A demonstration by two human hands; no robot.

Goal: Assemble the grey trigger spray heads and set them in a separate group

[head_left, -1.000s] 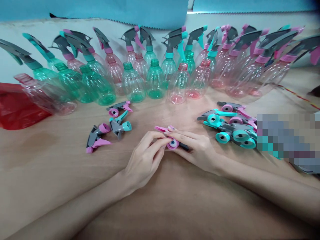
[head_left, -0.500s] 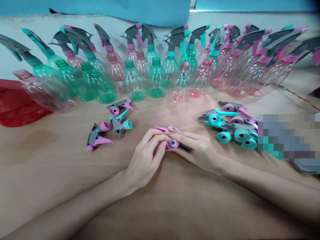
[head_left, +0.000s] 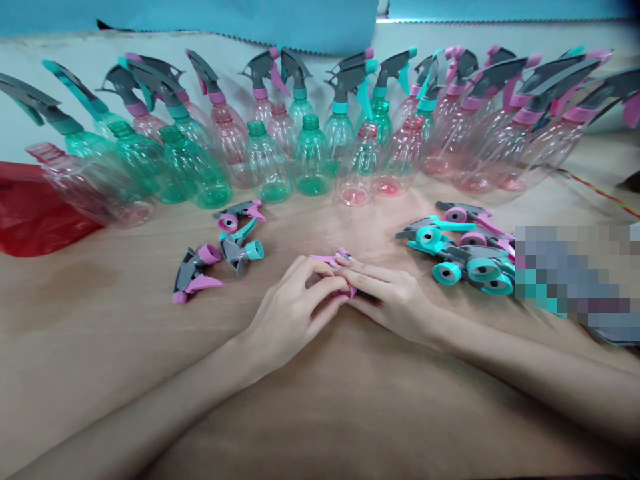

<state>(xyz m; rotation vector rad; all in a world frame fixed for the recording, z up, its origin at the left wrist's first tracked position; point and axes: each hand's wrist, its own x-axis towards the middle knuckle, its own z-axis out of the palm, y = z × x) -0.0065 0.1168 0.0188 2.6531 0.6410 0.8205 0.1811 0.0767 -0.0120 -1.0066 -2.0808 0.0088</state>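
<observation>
Head view: holding a pink-and-grey spray head (head_left: pixel 325 257) between both hands, near mid-frame, down at the counter (head_left: pixel 320 413), mostly covered by fingers. Pinching at its pink collar (head_left: pixel 353 291) with thumb and fingers of the left hand (head_left: pixel 300 300); cannot tell the exact grip at the fingertips. Bracing the body with the right hand (head_left: pixel 397 293), fingers close together, curled over from the right side. Showing only a strip of pink trigger above the fingers and a bit of collar below.

Looks like working at the collar mouth, maybe pressing or adjusting something inside; too covered to name any part. Probably calls next for a firm right hand, an even push or turn from the left, then fingers off the collar for a check. Might roll or tilt if pushed off-centre.

At mid-right, near the right hand, a heap of spray heads (head_left: pixel 483 269). At mid-left, well apart from the left hand, three loose spray heads (head_left: pixel 233 252). Across the upper frame, green and pink bottles (head_left: pixel 313 167), some topped with sprayers, some bare-necked.
</observation>
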